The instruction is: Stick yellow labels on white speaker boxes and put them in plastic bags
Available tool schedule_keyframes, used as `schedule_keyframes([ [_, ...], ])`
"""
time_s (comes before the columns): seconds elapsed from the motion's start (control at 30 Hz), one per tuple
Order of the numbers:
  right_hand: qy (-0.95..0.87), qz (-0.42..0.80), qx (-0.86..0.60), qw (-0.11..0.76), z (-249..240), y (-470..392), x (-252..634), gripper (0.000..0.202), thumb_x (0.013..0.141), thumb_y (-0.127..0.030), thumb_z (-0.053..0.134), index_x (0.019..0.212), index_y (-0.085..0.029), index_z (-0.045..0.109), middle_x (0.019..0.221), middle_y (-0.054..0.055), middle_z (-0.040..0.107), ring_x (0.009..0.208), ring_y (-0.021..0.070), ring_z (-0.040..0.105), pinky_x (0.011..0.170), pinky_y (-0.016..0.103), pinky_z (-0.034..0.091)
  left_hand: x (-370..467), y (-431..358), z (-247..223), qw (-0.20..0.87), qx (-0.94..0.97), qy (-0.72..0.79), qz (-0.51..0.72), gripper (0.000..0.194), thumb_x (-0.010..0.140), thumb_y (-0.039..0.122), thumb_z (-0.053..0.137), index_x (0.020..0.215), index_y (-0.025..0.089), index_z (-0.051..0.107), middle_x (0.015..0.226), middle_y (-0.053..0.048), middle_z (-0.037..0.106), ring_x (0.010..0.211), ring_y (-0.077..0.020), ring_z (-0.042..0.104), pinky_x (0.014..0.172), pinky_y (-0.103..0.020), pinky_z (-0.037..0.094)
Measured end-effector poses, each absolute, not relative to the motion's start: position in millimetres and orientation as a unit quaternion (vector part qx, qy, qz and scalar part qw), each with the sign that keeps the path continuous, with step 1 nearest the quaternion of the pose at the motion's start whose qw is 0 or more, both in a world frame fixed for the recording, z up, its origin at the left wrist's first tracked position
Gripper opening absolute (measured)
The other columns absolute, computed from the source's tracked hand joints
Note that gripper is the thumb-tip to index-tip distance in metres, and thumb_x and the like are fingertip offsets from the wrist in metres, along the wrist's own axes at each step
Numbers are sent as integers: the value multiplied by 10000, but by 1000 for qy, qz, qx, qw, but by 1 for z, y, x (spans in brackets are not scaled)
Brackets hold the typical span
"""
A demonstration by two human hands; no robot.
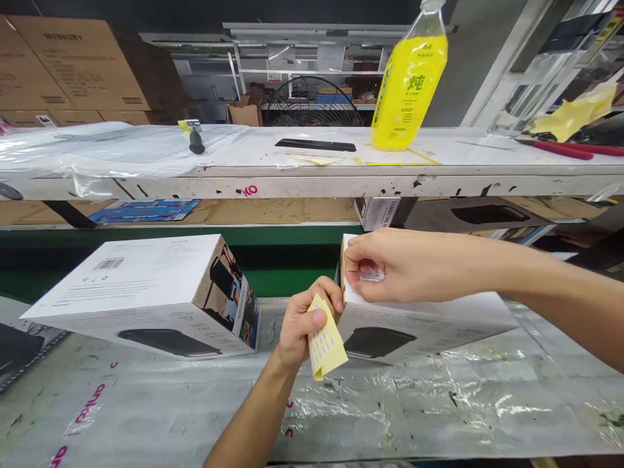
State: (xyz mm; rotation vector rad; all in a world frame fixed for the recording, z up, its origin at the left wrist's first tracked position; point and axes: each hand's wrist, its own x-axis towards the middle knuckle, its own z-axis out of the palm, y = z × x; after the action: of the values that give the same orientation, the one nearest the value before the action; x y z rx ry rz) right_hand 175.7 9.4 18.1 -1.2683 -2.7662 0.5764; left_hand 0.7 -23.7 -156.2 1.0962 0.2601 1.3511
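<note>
The white box (pixel 429 325) lies on the tabletop (pixel 195 416), directly under the right hand (pixel 380 263), and its long side runs roughly from left to right. The right hand is over the top of this box, close to its left end, and its forearm comes across from the right side of the box. The left hand (pixel 305 322) is just beside the left end of the box, and its fingertips seem to touch the edge there.

The grip of the left hand is closed: the thumb presses a yellow sheet (pixel 326 344) with rows of small printed marks against the fingers. The sheet hangs down before the left front corner of the box, curled at its lower end. The grip of the right hand has bent fingers, with the thumb near the index finger, at the top of the box. A small pale printed patch shows between them, but I cannot tell if it is held or belongs to the box.

A second box (pixel 160 299) stands to the left of the white box, well apart.
</note>
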Motion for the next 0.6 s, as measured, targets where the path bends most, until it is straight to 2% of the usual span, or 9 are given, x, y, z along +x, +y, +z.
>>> schedule_keyframes([
  [0.1, -894, 160, -415, 50, 11, 4, 175, 98, 761, -173, 682, 759, -267, 655, 731, -4, 715, 612, 176, 621, 531, 300, 419, -5, -20, -161, 624, 496, 121, 592, 330, 882, 438, 716, 694, 172, 660, 817, -56, 577, 637, -145, 468, 575, -306, 346],
  [0.23, -896, 136, -418, 65, 10, 8, 178, 222, 733, -163, 690, 902, -288, 621, 735, -37, 691, 585, 170, 607, 477, 279, 404, -24, -19, -160, 599, 525, 182, 577, 350, 872, 505, 794, 762, 176, 752, 794, -85, 664, 730, -206, 596, 675, -337, 454],
  [0.33, -911, 159, -377, 61, 34, 27, 166, 130, 758, -156, 677, 812, -274, 669, 691, -31, 697, 557, 162, 609, 461, 271, 404, -42, -28, -152, 621, 515, 233, 544, 296, 818, 472, 875, 864, 185, 814, 790, -81, 693, 679, -174, 587, 641, -300, 439],
  [0.47, -922, 71, -336, 177, 90, 72, 108, 84, 846, -236, 669, 785, -237, 727, 734, 3, 743, 633, 176, 650, 568, 293, 446, -65, -51, -124, 617, 544, 257, 507, 255, 864, 433, 843, 932, 189, 809, 835, -80, 695, 693, -156, 572, 638, -274, 415],
  [0.53, -917, 25, -339, 208, 113, 99, 64, 122, 886, -259, 654, 817, -213, 744, 832, 32, 779, 737, 194, 687, 660, 305, 465, -77, -61, -97, 564, 587, 275, 512, 194, 934, 374, 752, 905, 183, 763, 881, -84, 690, 752, -175, 589, 662, -285, 418],
  [0.6, -911, 9, -358, 202, 126, 127, 18, 155, 928, -270, 644, 870, -180, 756, 944, 78, 797, 859, 220, 713, 749, 314, 485, -91, -67, -60, 480, 630, 287, 539, 170, 951, 284, 630, 829, 185, 697, 854, -67, 661, 759, -181, 576, 674, -300, 410],
])
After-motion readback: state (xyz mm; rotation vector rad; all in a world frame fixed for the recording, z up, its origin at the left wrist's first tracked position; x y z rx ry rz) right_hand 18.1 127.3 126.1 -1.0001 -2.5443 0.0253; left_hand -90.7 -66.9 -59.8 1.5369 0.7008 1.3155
